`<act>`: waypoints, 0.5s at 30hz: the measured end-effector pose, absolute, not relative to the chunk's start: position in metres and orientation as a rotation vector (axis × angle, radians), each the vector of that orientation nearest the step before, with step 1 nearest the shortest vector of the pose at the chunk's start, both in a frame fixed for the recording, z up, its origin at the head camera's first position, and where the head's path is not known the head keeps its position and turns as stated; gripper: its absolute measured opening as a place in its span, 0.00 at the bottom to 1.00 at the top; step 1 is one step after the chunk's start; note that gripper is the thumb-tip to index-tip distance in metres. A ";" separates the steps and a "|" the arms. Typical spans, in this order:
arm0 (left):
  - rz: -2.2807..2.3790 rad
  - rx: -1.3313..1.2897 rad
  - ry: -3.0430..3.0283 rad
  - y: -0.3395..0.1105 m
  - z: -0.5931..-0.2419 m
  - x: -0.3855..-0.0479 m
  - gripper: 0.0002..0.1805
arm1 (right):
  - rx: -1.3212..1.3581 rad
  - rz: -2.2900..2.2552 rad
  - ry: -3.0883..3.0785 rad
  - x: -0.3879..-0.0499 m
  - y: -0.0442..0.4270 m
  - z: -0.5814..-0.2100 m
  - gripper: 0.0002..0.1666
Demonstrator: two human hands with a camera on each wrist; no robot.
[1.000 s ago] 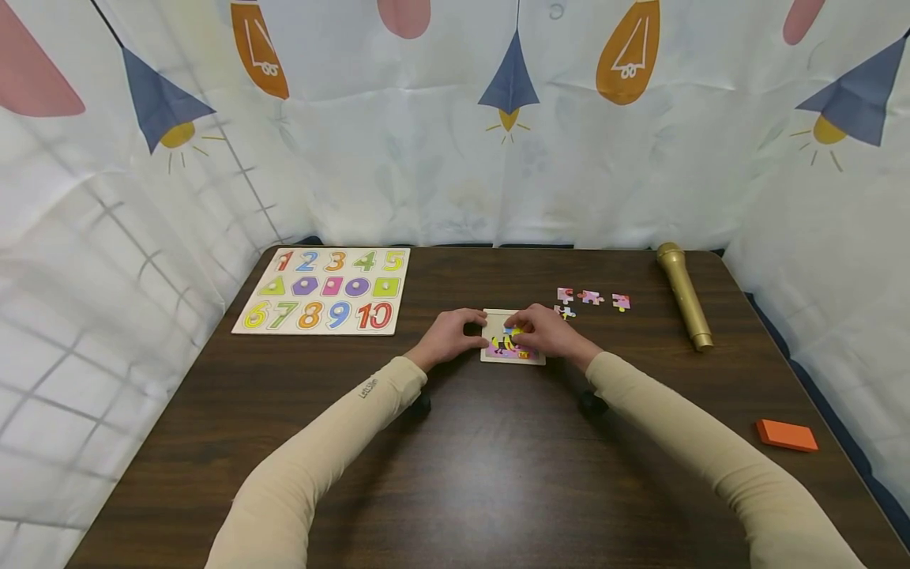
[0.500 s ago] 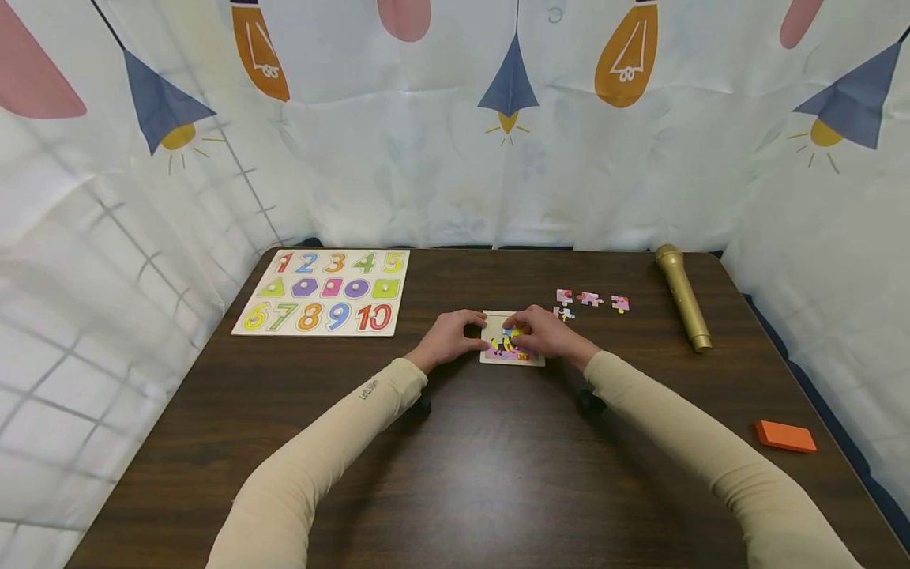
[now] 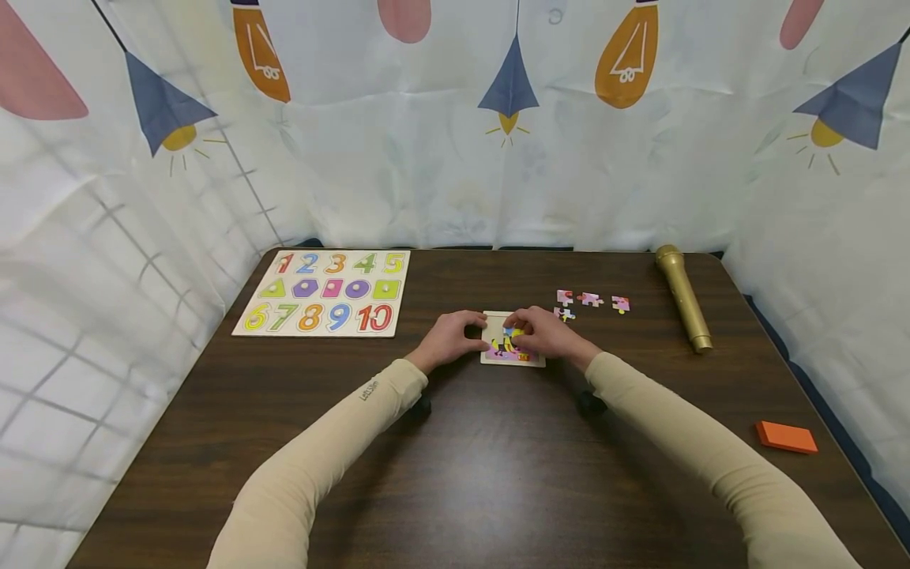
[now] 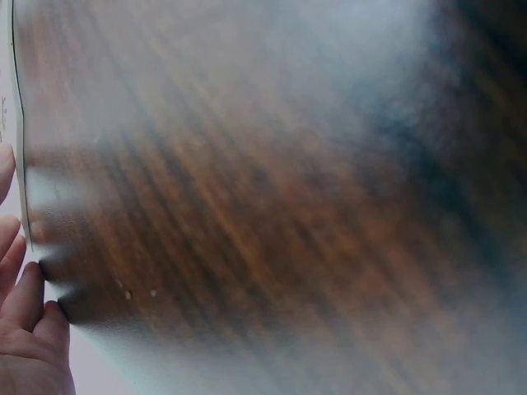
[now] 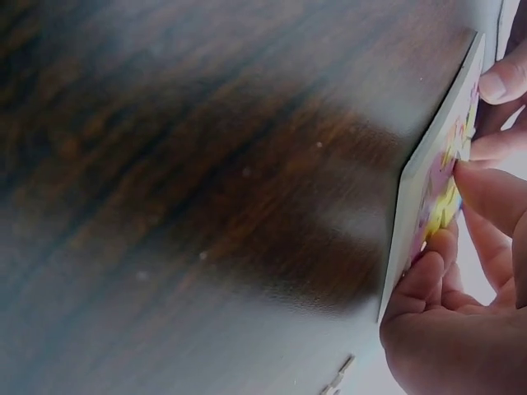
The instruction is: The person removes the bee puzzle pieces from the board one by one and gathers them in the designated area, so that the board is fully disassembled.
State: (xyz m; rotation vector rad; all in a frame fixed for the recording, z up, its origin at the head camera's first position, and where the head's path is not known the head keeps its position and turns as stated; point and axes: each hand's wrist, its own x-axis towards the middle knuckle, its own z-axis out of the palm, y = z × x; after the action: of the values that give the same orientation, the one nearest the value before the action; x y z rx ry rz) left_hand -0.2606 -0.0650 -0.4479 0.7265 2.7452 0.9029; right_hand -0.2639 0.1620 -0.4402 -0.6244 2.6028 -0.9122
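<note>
A small square jigsaw board (image 3: 495, 322) lies on the dark wooden table, its lower part filled with pink, yellow and black pieces. At its left edge, my left hand (image 3: 453, 338) holds the board between thumb and bent fingers. My right hand (image 3: 549, 332) reaches over the right side and pinches a blue-and-yellow jigsaw piece (image 5: 447, 202) down against the board, as the right wrist view shows from the side. Fingers cover most of that piece. In the left wrist view, my left hand's fingers (image 4: 26, 296) appear at the lower left corner.
Several loose pink jigsaw pieces (image 3: 590, 299) lie behind my right hand. A number board (image 3: 320, 324) sits at the back left. At the back right is a gold microphone (image 3: 685, 299), and an orange block (image 3: 786, 436) lies near the right edge. A printed curtain (image 3: 426, 174) surrounds the table.
</note>
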 end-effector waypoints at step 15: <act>0.911 0.753 2.760 -0.065 -0.448 -0.260 0.23 | -0.588 -0.945 2.624 -0.259 0.163 -0.442 0.18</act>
State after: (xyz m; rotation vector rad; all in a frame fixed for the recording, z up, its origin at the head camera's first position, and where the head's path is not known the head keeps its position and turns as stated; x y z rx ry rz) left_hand -0.2601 -0.0653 -0.4482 0.7534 2.7596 0.9111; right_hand -0.2589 0.1627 -0.4415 -0.5877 2.6241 -0.9449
